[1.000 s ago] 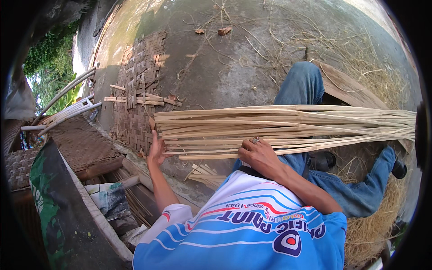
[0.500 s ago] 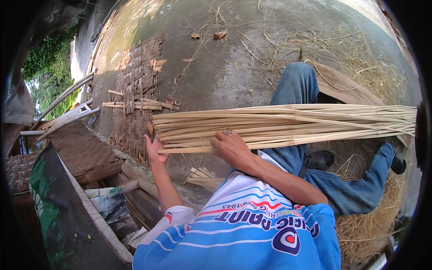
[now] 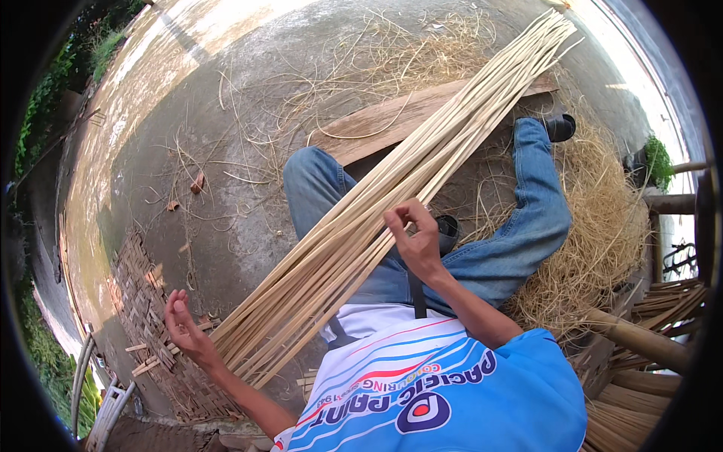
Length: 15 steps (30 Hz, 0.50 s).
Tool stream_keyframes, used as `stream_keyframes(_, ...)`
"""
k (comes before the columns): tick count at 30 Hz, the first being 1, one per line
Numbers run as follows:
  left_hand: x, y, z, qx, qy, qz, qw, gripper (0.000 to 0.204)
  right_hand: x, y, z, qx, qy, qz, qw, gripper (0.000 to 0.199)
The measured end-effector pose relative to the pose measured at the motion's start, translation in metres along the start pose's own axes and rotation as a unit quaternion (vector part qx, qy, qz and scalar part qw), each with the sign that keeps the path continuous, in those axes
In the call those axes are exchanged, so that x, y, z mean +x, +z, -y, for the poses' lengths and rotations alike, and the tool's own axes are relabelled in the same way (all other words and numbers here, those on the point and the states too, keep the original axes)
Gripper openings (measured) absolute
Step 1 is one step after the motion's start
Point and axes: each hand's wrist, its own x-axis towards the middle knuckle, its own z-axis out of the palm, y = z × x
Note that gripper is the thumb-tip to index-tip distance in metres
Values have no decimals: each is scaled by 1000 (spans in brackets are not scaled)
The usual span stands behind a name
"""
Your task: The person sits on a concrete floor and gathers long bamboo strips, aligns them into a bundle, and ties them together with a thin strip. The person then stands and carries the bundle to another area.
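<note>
A long bundle of pale, thin bamboo-like strips (image 3: pixel 354 218) slants across my lap, from the lower left to the far right. Its strips fan apart at the near left end and draw together toward the far end. My left hand (image 3: pixel 188 331) is raised beside the near left end, fingers loosely bent and apart, with nothing in it. Over the right edge of the bundle, about its middle, is my right hand (image 3: pixel 418 241). Its fingers are curled in toward the thumb; whatever they pinch, if anything, is hidden.
A wooden board (image 3: pixel 392 124) lies under the far part of the bundle. Fibre shavings (image 3: pixel 595 226) are heaped at the right. A woven mat (image 3: pixel 143 301) with short split pieces lies at the left. Bamboo poles (image 3: pixel 640 339) stand near at the right.
The view has turned to the right, so the bundle now runs diagonally. My left hand has come away from the strip ends; my right hand has lifted and curled its fingers.
</note>
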Motion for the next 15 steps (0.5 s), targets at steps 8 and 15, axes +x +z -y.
stream_keyframes(8,18,308,-133,50,188,553,810,93,73,-48,-189,451,289,-227,813,95)
stream_keyframes(15,25,399,-127,137,-65,747,648,72,107,-14,-108,267,306,-243,881,85)
